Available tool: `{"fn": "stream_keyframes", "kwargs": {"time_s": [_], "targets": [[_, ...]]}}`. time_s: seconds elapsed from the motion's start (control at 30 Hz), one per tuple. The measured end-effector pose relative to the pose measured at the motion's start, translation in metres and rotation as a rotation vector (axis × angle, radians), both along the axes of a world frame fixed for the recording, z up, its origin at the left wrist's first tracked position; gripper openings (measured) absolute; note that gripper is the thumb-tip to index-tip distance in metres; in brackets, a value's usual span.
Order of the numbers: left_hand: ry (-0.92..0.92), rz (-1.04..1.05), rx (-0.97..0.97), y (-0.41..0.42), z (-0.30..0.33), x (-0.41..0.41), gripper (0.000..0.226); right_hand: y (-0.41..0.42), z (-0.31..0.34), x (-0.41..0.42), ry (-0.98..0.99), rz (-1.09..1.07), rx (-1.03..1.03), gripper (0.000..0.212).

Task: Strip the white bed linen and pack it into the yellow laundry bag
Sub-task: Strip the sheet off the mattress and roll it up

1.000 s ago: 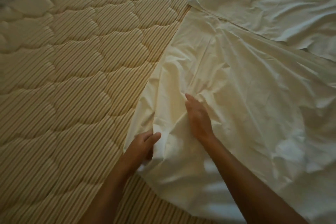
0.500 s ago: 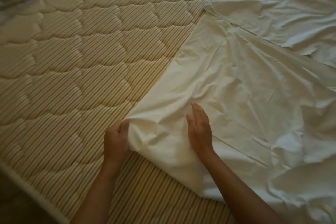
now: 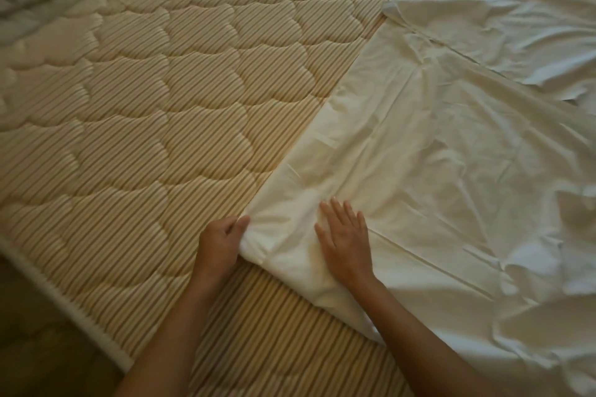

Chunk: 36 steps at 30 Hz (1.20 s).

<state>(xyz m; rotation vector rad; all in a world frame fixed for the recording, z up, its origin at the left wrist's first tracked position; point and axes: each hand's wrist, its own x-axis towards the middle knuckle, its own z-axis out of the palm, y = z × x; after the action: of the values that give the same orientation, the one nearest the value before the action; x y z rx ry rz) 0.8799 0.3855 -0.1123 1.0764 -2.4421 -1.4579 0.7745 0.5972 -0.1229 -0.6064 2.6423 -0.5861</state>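
While the left hand (image 3: 221,243) pinches the sheet's (image 3: 435,177) folded corner near the mattress's (image 3: 135,113) near edge, the right hand (image 3: 346,240) lies flat on the cloth just beside it, fingers straight and spread, holding nothing. Recommended: keep the pinch firm and gather the fabric inward in broad folds rather than dragging one layer. Its exposed edge runs diagonally from the near edge toward the far right corner, with the bulk spread rightward. No yellow laundry bag is in view.
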Motion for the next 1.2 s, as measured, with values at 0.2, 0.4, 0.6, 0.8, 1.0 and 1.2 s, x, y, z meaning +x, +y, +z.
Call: {"fn": "stream_keyframes", "kwargs": {"time_s": [0.2,0.4,0.6,0.8,1.0,1.2], "targets": [[0.010,0.204,0.003,-0.001,-0.006,0.003,0.041,-0.002,-0.012,0.017,0.068,0.097,0.118,0.070],[0.015,0.297,-0.206,0.031,0.007,0.011,0.050,0.002,-0.015,0.010,0.027,0.122,0.060,0.070],[0.199,-0.164,-0.334,0.115,0.013,-0.002,0.050,0.066,0.004,0.001,0.224,-0.287,-0.007,0.060],[0.159,-0.566,-0.292,0.210,-0.001,-0.025,0.053,0.183,0.006,0.019,0.279,-0.467,0.252,0.064],[0.062,-0.780,-0.414,0.296,-0.012,-0.020,0.048,0.262,-0.004,0.066,0.119,-0.629,0.216,0.063],[-0.061,-0.643,-0.373,0.367,0.003,-0.025,0.059,0.345,0.027,0.073,0.102,-0.747,-0.206,0.049]]}}
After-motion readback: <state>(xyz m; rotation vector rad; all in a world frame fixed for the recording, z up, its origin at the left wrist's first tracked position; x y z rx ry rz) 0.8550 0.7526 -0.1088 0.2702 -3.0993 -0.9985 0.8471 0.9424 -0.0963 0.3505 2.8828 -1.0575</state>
